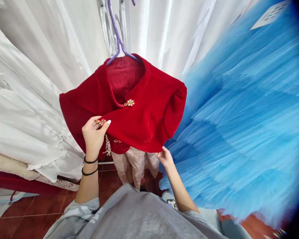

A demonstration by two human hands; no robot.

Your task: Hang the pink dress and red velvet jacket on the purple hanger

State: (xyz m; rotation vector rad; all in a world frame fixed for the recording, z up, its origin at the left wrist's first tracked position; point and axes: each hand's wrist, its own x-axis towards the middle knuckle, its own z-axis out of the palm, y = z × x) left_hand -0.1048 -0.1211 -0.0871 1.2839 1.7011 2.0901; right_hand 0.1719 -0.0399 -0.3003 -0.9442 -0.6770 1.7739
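I saw a soft red top (154, 116) hung on a purple hanger (119, 41), right in front of the person in the gray shirt (139, 215). The left hand (94, 134) was pinched narrow, holding a gold and red flower clasp (101, 122) at the front edge of the top. Two black bands (90, 173) went around that wrist. The right hand (166, 157) touched the bottom edge of the top. Some fingers were hidden, so I could not tell how tightly it held. Another clasp, a white-petaled flower (130, 102), sat at the neck.

Below the top hung shiny, pale pink cloth (137, 162). The floor (42, 202) had dark red tiles with thin pale lines. White cloth (27, 66) hung in long folds on the left and at the back. On the right was a big heap of fluffy blue cloth (239, 116), with a white card (266, 17) near its top. A phone (171, 203) showed low down, near the right arm.
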